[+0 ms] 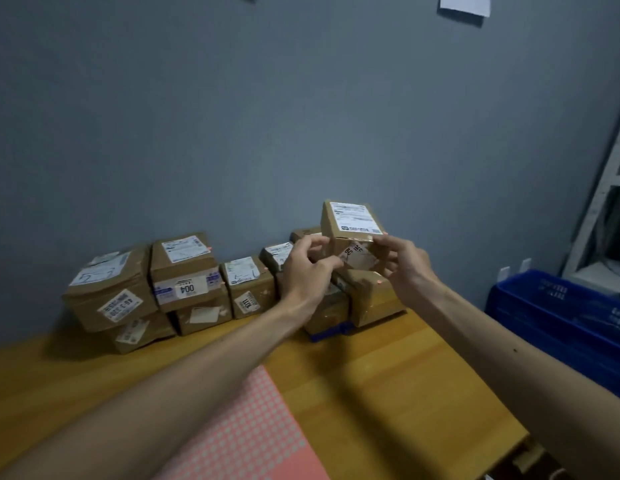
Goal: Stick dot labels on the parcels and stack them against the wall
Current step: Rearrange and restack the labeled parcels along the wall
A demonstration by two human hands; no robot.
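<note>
currently you hold one small cardboard parcel (350,226) in the air with both hands, above the right end of the row and clear of it. your left hand (306,271) has its fingers curled round the parcel's lower left edge. your right hand (407,268) pinches the lower right corner between thumb and fingers. the parcel is tilted, with its white shipping label facing up and a second label on the side turned toward you.

the stacked parcels (184,282) stand in a row on the far side of the wooden table (388,386), against the grey wall (301,116), mostly in two layers. small orange dots show on several of them, including one on the upper parcel (367,289) directly under your hands.

the dot label sheet (253,427) lies flat on the table near you, between your forearms.

a blue crate (557,313) sits to the right of the table, with a white shelf frame (599,216) behind it. a white paper (465,4) hangs high on the wall.
</note>
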